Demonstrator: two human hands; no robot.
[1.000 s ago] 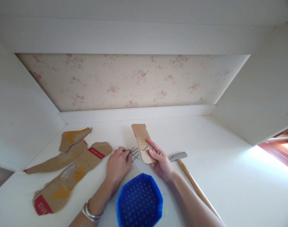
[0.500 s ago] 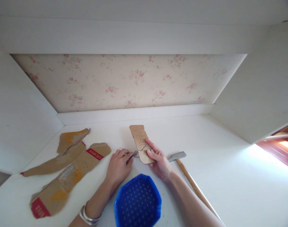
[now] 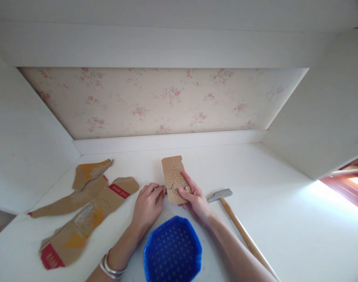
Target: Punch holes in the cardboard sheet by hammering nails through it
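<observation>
My right hand (image 3: 198,201) grips a small piece of brown cardboard (image 3: 174,172), thumb on its face and fingers behind. Many small holes dot the cardboard, and a thin dark nail-like piece (image 3: 172,187) shows on its lower part. Close by on the left, my left hand (image 3: 148,203) is closed, its fingertips pinching thin dark nails (image 3: 166,190) at the cardboard's edge; most of their length is hidden. Below both hands sits a blue plastic basket (image 3: 146,250) with a dotted bottom.
A hammer (image 3: 243,231) with a wooden handle and grey metal head lies beside my right forearm. Torn cardboard pieces (image 3: 90,215) with red and orange print lie at the left. White side panels and a floral-papered back wall (image 3: 167,102) enclose the white surface (image 3: 284,219).
The cardboard has turned to face me more squarely and swung slightly upright. My left fingertips now meet its left edge, and the nails they hold are less visible.
</observation>
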